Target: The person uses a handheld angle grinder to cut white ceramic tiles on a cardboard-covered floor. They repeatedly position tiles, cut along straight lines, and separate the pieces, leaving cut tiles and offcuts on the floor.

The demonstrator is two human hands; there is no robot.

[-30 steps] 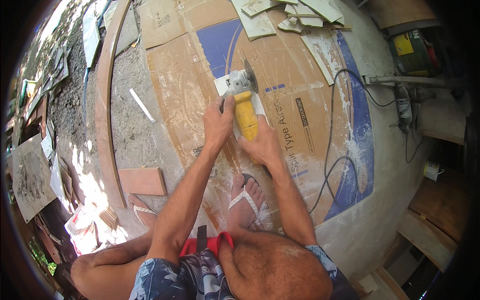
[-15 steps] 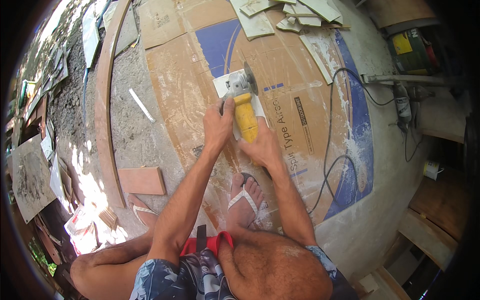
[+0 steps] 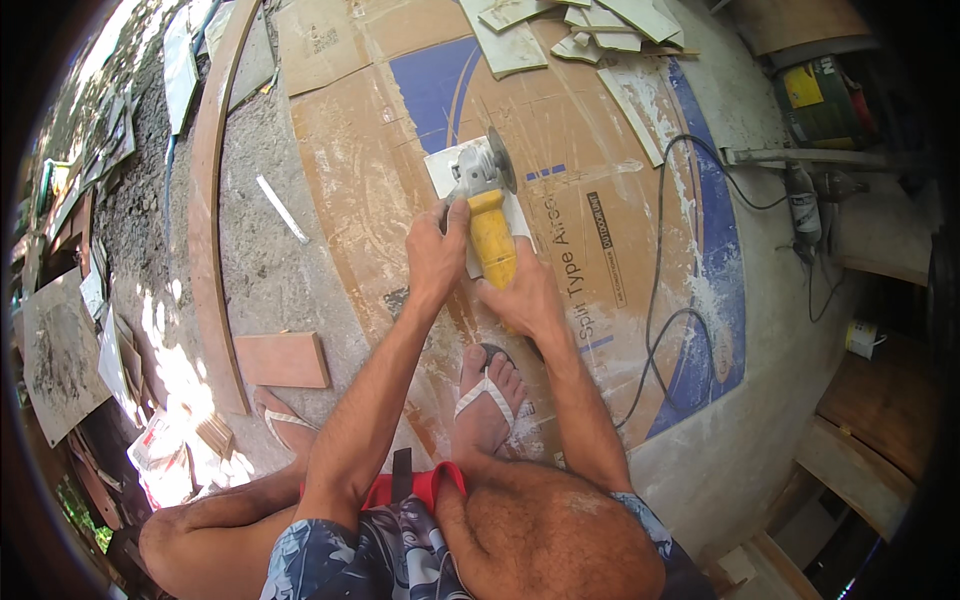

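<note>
A yellow angle grinder (image 3: 491, 240) with a grey metal head lies over a white tile piece (image 3: 442, 176), its thin cutting disc (image 3: 502, 160) at the tile's right edge. My left hand (image 3: 436, 250) is closed at the grinder's left side, around what looks like a black side handle, with the thumb up by the head. Around the rear of the yellow body wraps my right hand (image 3: 530, 300). Under the tile is a flattened cardboard sheet (image 3: 370, 200), dusted white. My sandalled right foot (image 3: 485, 405) rests on that cardboard, just below the grinder.
Broken tiles (image 3: 600, 25) are piled at the far end. A black cord (image 3: 655, 290) loops across the cardboard's right side. On the left lie a long wooden plank (image 3: 208, 220), a short reddish board (image 3: 282, 360) and a white strip (image 3: 283, 208). Wooden shelving (image 3: 860, 470) stands at right.
</note>
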